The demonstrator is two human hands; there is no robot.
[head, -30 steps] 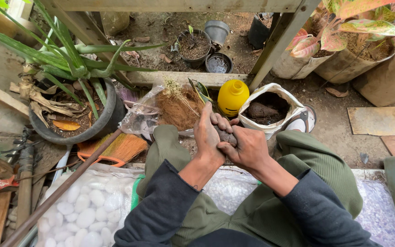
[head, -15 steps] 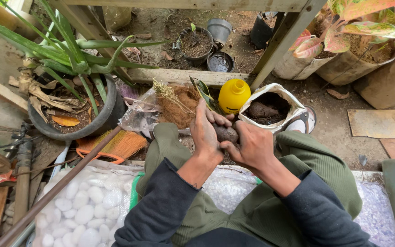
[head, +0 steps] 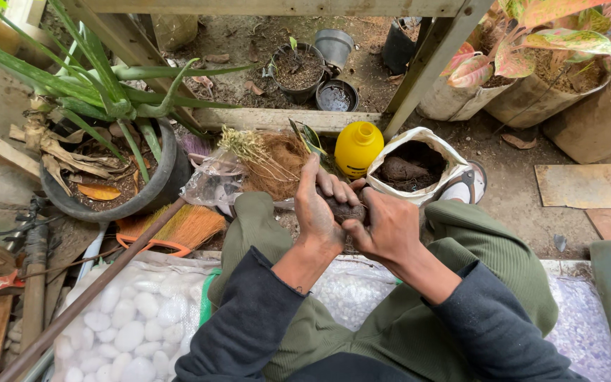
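Here both hands, left hand (head: 317,212) and right hand (head: 388,228), press a soil clump (head: 346,210); fingers closed round it; shaping seems underway; next calls for an even squeeze.

The dark clump (head: 346,211) is mostly hidden between the left hand (head: 317,209) and the right hand (head: 388,226); it may be soil or root, too covered to tell. The pink-leaved plant (head: 532,42) and the sack of white pebbles (head: 118,332) are cut off by the picture's edges.
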